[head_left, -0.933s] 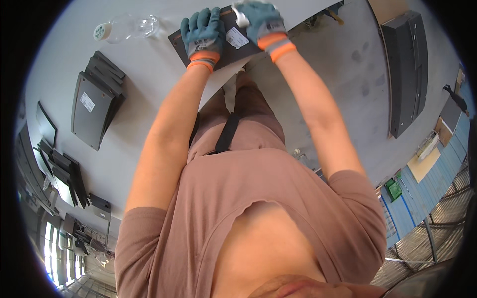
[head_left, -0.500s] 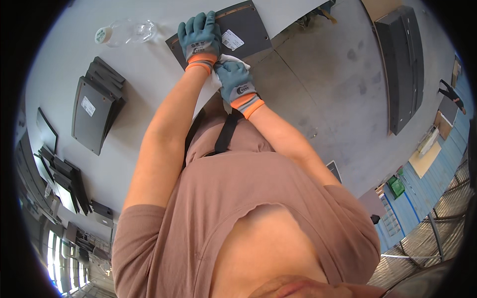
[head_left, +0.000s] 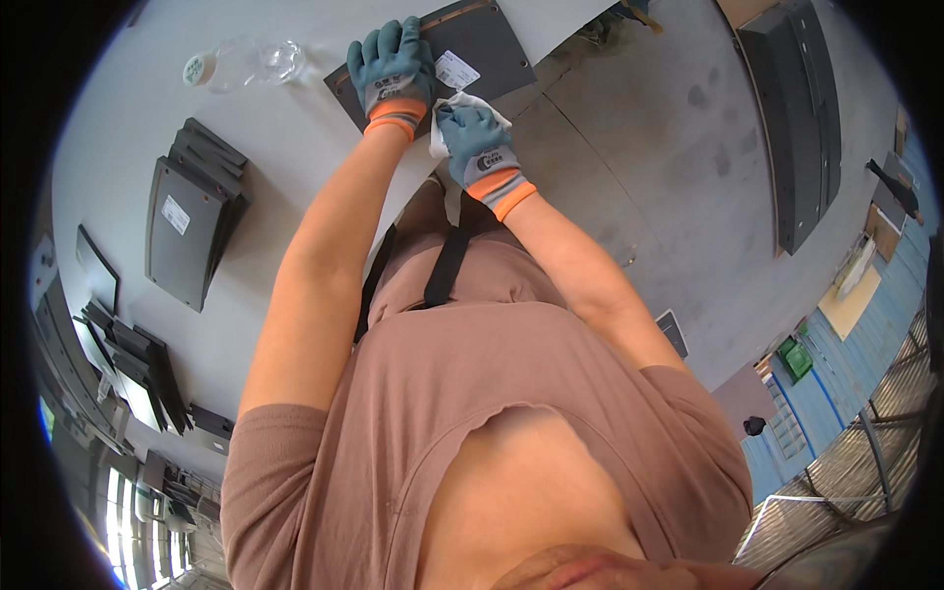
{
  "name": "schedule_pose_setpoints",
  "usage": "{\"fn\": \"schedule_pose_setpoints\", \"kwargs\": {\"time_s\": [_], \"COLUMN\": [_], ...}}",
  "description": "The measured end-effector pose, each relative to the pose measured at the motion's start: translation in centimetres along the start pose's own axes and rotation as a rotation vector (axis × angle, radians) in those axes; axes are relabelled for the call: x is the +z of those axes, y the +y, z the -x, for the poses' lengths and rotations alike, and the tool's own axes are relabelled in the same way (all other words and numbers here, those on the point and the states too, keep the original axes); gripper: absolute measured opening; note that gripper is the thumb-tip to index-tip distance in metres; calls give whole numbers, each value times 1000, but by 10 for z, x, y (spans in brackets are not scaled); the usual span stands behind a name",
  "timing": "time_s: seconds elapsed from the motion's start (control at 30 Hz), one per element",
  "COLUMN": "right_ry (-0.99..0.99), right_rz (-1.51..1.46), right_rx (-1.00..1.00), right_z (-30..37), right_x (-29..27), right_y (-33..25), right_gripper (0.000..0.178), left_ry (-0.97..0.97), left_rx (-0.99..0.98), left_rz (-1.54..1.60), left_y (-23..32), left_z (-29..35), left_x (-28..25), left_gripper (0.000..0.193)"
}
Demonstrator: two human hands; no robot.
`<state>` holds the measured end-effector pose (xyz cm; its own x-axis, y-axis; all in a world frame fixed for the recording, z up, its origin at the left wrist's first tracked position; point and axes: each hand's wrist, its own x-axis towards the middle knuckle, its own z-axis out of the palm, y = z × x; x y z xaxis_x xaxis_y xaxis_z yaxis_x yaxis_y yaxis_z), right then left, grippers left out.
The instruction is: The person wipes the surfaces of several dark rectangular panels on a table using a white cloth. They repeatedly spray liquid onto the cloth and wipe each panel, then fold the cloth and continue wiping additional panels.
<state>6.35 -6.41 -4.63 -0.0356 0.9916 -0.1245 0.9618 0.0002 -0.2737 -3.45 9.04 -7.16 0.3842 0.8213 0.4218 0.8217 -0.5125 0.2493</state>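
Note:
A dark grey flat panel with a white label lies on the light table at the top of the view. My left hand, in a grey-green glove with an orange cuff, rests on the panel's left part with its fingers stretched out. At the panel's near edge, my gloved right hand is closed around a crumpled white cloth. The cloth shows on both sides of the right fingers, while its middle is hidden beneath them.
A clear plastic bottle lies left of the panel. Stacked dark panels stand on the table further left, with several more beyond. Long dark panels are stacked at the right. A person is at the far right edge.
My right hand has moved slightly up and to the right along the panel's near edge, and more of the cloth shows. My left hand remains on the panel.

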Motion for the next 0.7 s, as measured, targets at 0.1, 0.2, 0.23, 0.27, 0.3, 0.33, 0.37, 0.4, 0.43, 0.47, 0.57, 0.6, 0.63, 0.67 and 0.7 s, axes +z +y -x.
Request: {"fn": "schedule_pose_setpoints", "kwargs": {"time_s": [0.1, 0.2, 0.23, 0.27, 0.3, 0.33, 0.37, 0.4, 0.43, 0.47, 0.57, 0.6, 0.63, 0.67, 0.7], "right_ry": [129, 134, 118, 231, 343, 379, 402, 424, 445, 411, 146, 255, 348, 234, 372], "right_rz": [89, -80, -170, -154, -138, -112, -130, -152, -174, -171, 18, 16, 10, -61, -103], "right_rx": [1, 295, 311, 349, 385, 343, 288, 230, 172, 122, 222, 218, 219, 260, 203], "right_z": [-5, -21, -26, -29, -33, -35, -40, -49, -57, -63, -79, -88, -89, -100, -105], "right_x": [-21, -8, -47, -56, -62, -65, -69, -69, -66, -58, -61, -47, -32, -52, -55], "right_y": [28, 115, 118, 126, 130, 128, 117, 101, 87, 74, 50, 77, 108, 110, 115], "right_gripper": [35, 32, 33, 37, 41, 50, 50, 50, 50, 49, 40, 36, 32, 25, 26], "left_ry": [7, -21, -40, -53, -65, -78, -65, -52, -40, -40, -75, -45, -15, 18, 70], "left_rx": [-9, -5, -25, -30, -36, -43, -42, -44, -46, -46, -83, -53, -22, -9, 2], "left_rz": [0, -2, -24, -22, -19, -17, -12, -11, -11, 1, -25, 18, 41, 45, 40], "left_y": [-5, 0, -4, -2, 0, 1, 2, 2, 1, 1, -6, -2, 4, 2, -3], "left_z": [2, 0, 3, 2, 1, 0, 0, 0, 0, 0, 2, -1, -1, 2, -1], "left_x": [1, 1, -1, -3, -5, -5, -6, -5, -4, -5, -13, -6, -5, -5, -4], "left_gripper": [36, 36, 36, 36, 36, 36, 36, 36, 36, 36, 35, 36, 37, 37, 38]}}
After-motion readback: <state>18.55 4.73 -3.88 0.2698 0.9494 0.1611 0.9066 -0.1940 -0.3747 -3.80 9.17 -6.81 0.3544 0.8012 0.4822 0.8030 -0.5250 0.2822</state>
